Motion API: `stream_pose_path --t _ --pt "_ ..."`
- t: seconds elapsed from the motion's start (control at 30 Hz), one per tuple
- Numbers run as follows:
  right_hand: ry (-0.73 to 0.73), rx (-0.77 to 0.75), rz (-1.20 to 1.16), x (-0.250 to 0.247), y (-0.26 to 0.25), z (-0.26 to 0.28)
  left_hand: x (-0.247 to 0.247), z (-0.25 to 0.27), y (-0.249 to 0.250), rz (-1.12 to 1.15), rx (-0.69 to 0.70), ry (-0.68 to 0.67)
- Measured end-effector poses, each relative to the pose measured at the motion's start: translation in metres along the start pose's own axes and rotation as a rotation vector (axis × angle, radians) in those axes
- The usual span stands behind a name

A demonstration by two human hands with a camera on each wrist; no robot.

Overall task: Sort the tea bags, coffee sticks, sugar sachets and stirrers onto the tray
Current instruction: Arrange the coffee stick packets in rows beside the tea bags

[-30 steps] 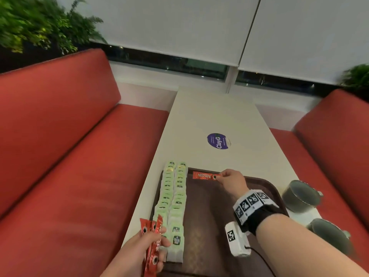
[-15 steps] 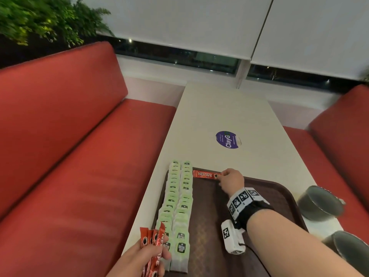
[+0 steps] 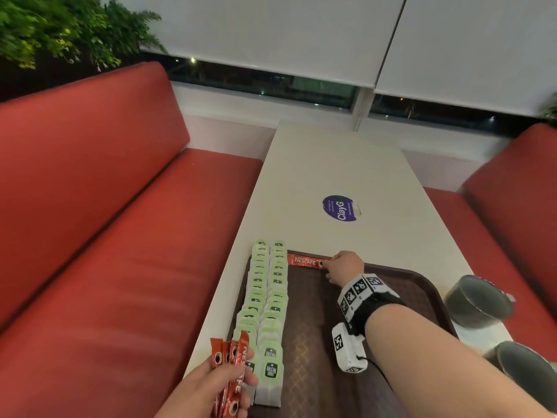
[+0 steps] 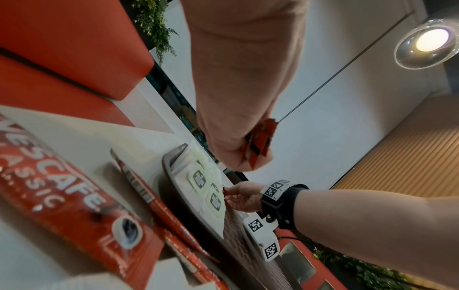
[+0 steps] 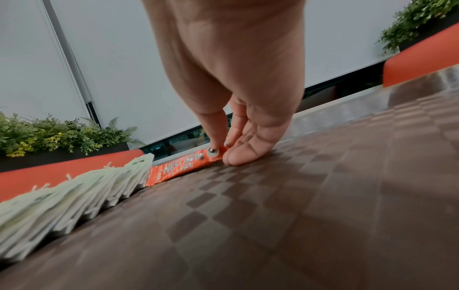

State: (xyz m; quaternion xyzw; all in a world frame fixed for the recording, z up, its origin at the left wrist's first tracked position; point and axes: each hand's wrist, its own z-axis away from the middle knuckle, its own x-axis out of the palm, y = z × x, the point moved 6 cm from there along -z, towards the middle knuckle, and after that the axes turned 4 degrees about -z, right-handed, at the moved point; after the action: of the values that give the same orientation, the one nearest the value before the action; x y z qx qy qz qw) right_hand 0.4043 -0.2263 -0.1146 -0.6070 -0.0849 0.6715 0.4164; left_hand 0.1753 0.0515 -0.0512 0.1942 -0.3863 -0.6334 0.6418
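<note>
We are pinching the right end of a single red coffee stick [image 3: 304,261] with our right hand [image 3: 345,266], thumb and fingertips [image 5: 236,157] closed on it. The stick is lying flat along the far edge of the brown tray [image 3: 422,285], its left end just beside the far end of the tea bags [image 3: 268,300]. Those green-and-white bags are sitting in two overlapping rows down the left side of the tray, running from the far rim toward us.

Our left hand [image 3: 211,384] is gripping a bundle of coffee sticks [image 3: 230,375], fingers curled round them, and it is hovering over the near left corner of the tray, above the nearest tea bags.

The tray is resting on the pale desk [image 3: 331,164], which is carrying a round purple sticker [image 3: 340,208] farther out. Two dark cups [image 3: 479,300] are standing on the desk just right of the tray. Red bench seats [image 3: 120,236] are flanking the desk on both sides.
</note>
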Motion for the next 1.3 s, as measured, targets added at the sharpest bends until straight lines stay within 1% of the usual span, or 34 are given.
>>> stream_pose_path --t 0.1,0.17,0.23,0.27,0.3,0.33,0.37,0.4,0.47,0.5,0.53,0.67,0.8,0.83,0.93,0.97,1.03,1.1,1.17,1.23,1.3 --pt "-0.034 0.009 0.038 -0.001 0.002 0.000 0.003 -0.002 0.003 0.080 0.030 0.030" --pt "-0.034 0.009 0.015 -0.008 0.000 0.006 0.005 -0.003 0.005 0.094 0.044 0.041" --pt "0.022 -0.043 -0.039 -0.021 -0.008 0.020 0.007 -0.002 0.009 0.093 0.064 0.034" --pt "0.046 -0.090 -0.099 -0.027 -0.016 0.033 0.008 0.000 0.011 0.086 0.072 0.023" --pt "0.034 -0.135 -0.198 -0.032 -0.026 0.051 0.010 0.002 0.013 0.078 0.083 0.014" --pt "-0.019 -0.178 -0.311 -0.035 -0.036 0.073 0.011 0.004 0.015 0.075 0.096 0.007" --pt "-0.109 -0.226 -0.401 -0.036 -0.047 0.097 0.013 0.005 0.016 0.076 0.108 -0.002" --pt "-0.225 -0.278 -0.440 -0.035 -0.057 0.123 0.014 0.005 0.017 0.075 0.114 -0.006" --pt "-0.467 -0.356 -0.405 -0.033 -0.071 0.172 0.017 0.005 0.018 0.052 0.122 -0.010" --pt "-0.555 -0.376 -0.382 -0.031 -0.072 0.192 0.019 0.005 0.019 0.035 0.128 -0.017" --pt "-0.603 -0.389 -0.374 -0.031 -0.072 0.207 0.022 0.005 0.018 0.019 0.133 -0.030" --pt "-0.590 -0.446 -0.401 -0.035 -0.064 0.228 0.033 0.005 0.014 -0.038 0.138 -0.069" --pt "-0.482 -0.380 -0.555 -0.041 -0.047 0.229 0.041 0.006 0.015 -0.064 0.176 -0.082" --pt "-0.488 -0.380 -0.546 -0.040 -0.044 0.233 0.042 0.007 0.017 -0.042 0.191 -0.084" --pt "-0.589 -0.391 -0.492 -0.024 -0.040 0.248 0.046 0.006 0.022 0.034 0.234 -0.083" --pt "-0.597 -0.403 -0.489 -0.019 -0.040 0.252 0.047 0.006 0.023 0.039 0.243 -0.077" --pt "-0.562 -0.432 -0.487 -0.013 -0.040 0.256 0.049 0.003 0.025 0.021 0.263 -0.057" --pt "-0.553 -0.452 -0.450 -0.014 -0.043 0.258 0.047 0.000 0.028 -0.036 0.312 -0.001" --pt "-0.577 -0.455 -0.342 -0.018 -0.043 0.259 0.043 -0.002 0.033 -0.086 0.377 0.059" --pt "-0.604 -0.464 -0.198 -0.020 -0.041 0.257 0.039 -0.002 0.037 -0.116 0.416 0.082" --pt "-0.577 -0.432 -0.171 -0.027 -0.038 0.251 0.035 -0.001 0.039 -0.107 0.438 0.103"
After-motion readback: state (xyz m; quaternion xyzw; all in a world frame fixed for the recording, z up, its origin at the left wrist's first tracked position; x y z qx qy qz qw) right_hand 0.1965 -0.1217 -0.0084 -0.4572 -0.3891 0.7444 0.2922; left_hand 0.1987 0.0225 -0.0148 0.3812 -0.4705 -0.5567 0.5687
